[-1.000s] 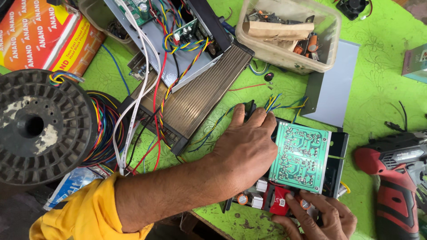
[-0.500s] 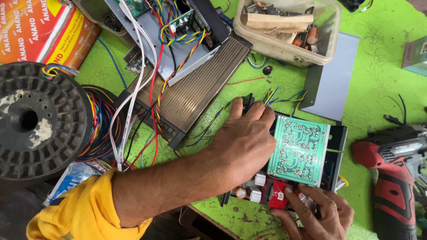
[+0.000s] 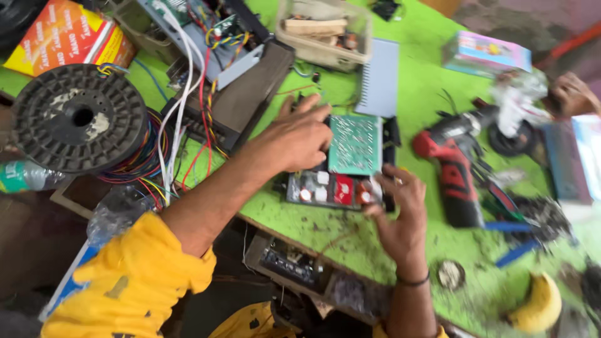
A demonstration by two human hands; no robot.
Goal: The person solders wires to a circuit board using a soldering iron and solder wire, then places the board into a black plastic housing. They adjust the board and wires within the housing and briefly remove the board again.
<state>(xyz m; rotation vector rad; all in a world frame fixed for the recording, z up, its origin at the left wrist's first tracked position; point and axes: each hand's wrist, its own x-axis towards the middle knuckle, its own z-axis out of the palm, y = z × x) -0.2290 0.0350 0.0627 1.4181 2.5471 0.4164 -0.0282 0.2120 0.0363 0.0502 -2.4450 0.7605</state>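
A green circuit board (image 3: 355, 144) lies solder side up on the green bench, above a black board with red and white parts (image 3: 328, 188). My left hand (image 3: 298, 135) rests flat at the green board's left edge, fingers spread over black wires. My right hand (image 3: 398, 211) touches the near right corner of the black board with its fingertips. The picture is blurred, so I cannot make out a firm grip by either hand.
A finned metal amplifier case (image 3: 241, 94) with coloured wires sits at the left, beside a black wire spool (image 3: 80, 117). A red cordless drill (image 3: 452, 164), a grey heat sink (image 3: 379, 77), a clear plastic box (image 3: 325, 30) and a banana (image 3: 536, 307) lie around. Another person's hand (image 3: 575, 92) is far right.
The view has swung right and pulled back, showing more of the bench. My left hand has spread its fingers. My right hand has moved up along the black board's right end.
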